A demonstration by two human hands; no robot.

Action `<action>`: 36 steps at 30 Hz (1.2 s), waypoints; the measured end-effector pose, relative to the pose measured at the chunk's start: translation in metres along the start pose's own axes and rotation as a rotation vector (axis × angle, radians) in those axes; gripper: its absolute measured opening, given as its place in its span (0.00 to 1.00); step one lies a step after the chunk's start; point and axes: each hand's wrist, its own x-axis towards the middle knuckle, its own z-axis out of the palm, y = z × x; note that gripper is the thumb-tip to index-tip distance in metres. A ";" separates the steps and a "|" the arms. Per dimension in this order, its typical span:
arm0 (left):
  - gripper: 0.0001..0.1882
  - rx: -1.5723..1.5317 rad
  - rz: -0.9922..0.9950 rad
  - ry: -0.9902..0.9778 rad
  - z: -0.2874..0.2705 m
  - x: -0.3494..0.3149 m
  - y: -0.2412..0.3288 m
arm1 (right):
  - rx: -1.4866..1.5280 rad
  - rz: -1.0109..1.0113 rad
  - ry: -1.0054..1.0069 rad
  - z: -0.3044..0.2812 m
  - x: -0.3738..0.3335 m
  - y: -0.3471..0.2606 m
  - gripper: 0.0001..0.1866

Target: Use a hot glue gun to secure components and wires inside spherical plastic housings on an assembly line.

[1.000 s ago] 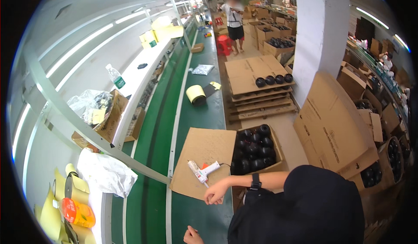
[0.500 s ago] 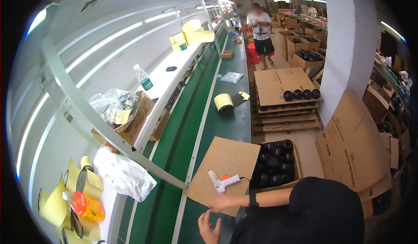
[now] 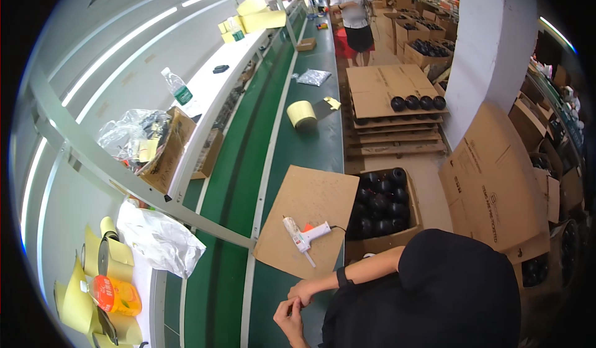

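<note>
Where the near edge of the cardboard sheet (image 3: 326, 193) ends, the left hand (image 3: 289, 318) is brought against the right hand (image 3: 302, 291), its fingers bent; whether anything is pinched in either grip cannot be told. On the sheet, laid upon the green worktop (image 3: 313, 152), a white glue gun (image 3: 302, 237) is seen, untouched. Right of the sheet, black balls (image 3: 379, 205) are packed in a carton (image 3: 412, 230); beyond it, a yellow roll (image 3: 300, 113) is placed.

The cardboard sheet (image 3: 329, 193) looks matt, the glue gun (image 3: 303, 239) smooth plastic, the black balls (image 3: 379, 206) glossy.
</note>
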 end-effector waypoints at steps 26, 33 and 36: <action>0.07 0.019 -0.710 0.237 -0.051 -0.074 -0.169 | 1.506 -0.823 0.041 -0.131 -0.159 0.021 0.50; 0.15 -0.302 -0.587 0.132 -0.044 -0.008 -0.061 | 1.868 -0.712 -0.001 -0.126 -0.132 -0.008 0.50; 0.20 -0.429 -0.485 0.012 -0.028 0.014 -0.012 | 1.812 -0.698 -0.200 -0.114 -0.112 -0.014 0.50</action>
